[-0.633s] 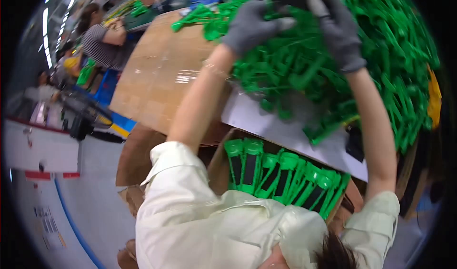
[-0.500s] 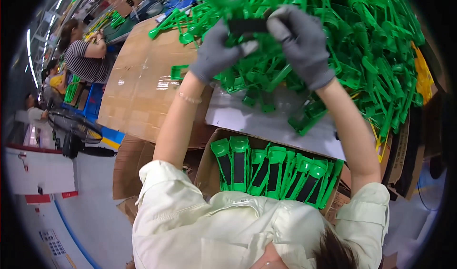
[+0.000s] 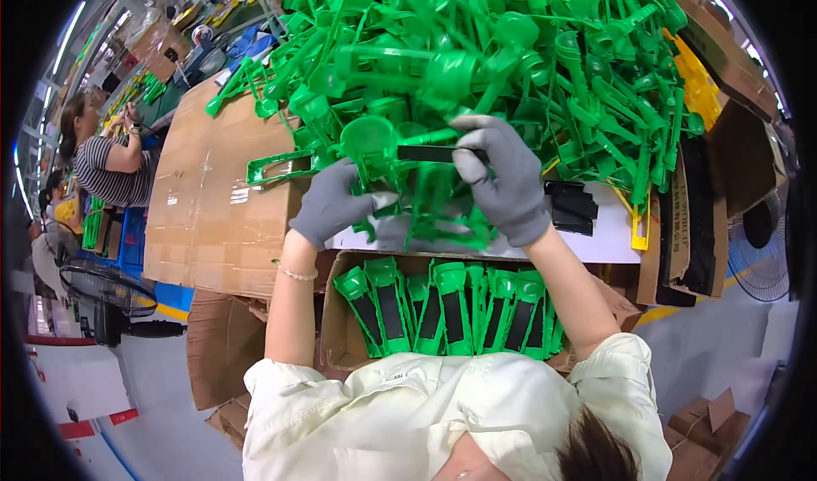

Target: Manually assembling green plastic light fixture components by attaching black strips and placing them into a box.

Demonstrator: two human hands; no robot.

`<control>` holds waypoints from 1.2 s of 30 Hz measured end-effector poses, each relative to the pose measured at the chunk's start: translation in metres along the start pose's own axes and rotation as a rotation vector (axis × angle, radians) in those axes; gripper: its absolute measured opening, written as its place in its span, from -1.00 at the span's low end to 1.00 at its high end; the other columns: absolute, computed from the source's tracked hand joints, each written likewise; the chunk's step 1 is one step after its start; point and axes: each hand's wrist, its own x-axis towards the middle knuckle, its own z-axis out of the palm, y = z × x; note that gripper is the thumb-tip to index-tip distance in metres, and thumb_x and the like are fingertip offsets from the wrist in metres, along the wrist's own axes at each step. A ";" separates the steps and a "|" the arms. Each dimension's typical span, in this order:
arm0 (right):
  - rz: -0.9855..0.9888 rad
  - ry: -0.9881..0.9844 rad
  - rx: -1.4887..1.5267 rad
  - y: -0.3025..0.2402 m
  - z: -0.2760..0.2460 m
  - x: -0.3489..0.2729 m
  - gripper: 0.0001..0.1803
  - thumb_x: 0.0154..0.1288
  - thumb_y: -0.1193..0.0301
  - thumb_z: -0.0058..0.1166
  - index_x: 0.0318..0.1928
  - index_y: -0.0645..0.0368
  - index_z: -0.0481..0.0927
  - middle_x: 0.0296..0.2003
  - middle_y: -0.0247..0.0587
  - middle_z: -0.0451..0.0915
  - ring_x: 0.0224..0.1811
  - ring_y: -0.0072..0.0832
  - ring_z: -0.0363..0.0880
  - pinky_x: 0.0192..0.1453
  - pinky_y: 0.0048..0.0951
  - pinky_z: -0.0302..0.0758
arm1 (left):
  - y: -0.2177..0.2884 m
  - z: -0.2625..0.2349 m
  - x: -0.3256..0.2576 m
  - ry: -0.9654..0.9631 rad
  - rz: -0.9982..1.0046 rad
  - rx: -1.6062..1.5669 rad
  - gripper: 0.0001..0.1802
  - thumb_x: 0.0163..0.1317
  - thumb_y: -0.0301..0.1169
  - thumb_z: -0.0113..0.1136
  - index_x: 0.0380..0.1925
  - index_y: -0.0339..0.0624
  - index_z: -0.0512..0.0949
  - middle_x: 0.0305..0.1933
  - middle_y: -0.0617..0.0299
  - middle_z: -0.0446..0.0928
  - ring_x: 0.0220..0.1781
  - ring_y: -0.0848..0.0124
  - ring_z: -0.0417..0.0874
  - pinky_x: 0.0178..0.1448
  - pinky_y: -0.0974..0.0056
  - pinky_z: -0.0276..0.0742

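Through the head camera I see both hands in grey knit gloves with paler fingertips. In the right hand [image 3: 502, 170], thumb and forefinger are pinched on one end of a flat, matte black strip [image 3: 425, 153], which points leftward toward a glossy green plastic piece [image 3: 368, 138] with a shallow round cup. That piece is just above the left hand [image 3: 332, 202], whose fingers curl against it with the thumb pointing right; blur and overlap mean I can't tell whether they are clamped on it or merely touching.

Beyond the hands I have a great heap [image 3: 528, 34] of shiny green mouldings, cups and slotted handles tangled together. Some spill onto a brown cardboard panel [image 3: 221, 183], smooth and taped, on the left. A small stack of black strips [image 3: 570, 209] lies on the white tabletop [image 3: 608, 236], just beside the right wrist. Nearest me, an open carton [image 3: 338, 336] holds a row of green pieces [image 3: 451, 277] with black strips along their handles; the pale shirt [image 3: 408, 413] and right forearm block part of it. Yellow plastic [image 3: 694, 81] flanks the heap, and a black fan [image 3: 111, 298] stands off to the left.
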 end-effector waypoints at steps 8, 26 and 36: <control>0.210 0.083 0.167 0.039 -0.032 -0.035 -0.88 0.34 0.43 -0.04 -0.21 0.23 0.43 -0.09 -0.22 0.53 -0.16 -0.56 0.46 -0.04 -0.56 0.39 | -0.008 0.037 -0.005 0.051 0.063 0.694 -0.56 -0.11 -0.14 0.32 -0.19 -0.04 0.58 -0.01 0.12 0.47 -0.05 0.04 0.51 -0.05 0.06 0.50; 0.142 0.572 0.109 0.051 -0.062 -0.052 -0.86 0.35 0.41 -0.04 -0.17 0.22 0.41 -0.01 -0.11 0.49 0.04 -0.41 0.44 0.18 -0.39 0.33 | 0.017 -0.010 -0.040 0.275 -0.256 0.390 -0.64 0.03 -0.06 0.27 -0.49 -0.16 0.64 -0.55 0.07 0.55 -0.47 0.19 0.60 -0.36 0.20 0.45; 0.262 0.332 0.302 0.061 -0.027 -0.048 -0.80 0.34 0.31 0.04 -0.13 0.14 0.49 -0.19 -0.44 0.56 -0.30 -0.73 0.37 -0.20 -0.67 0.34 | 0.123 0.012 0.062 0.204 0.218 0.499 -0.49 -0.02 -0.08 0.27 -0.11 -0.15 0.55 -0.23 -0.04 0.60 -0.16 0.06 0.62 -0.10 0.13 0.52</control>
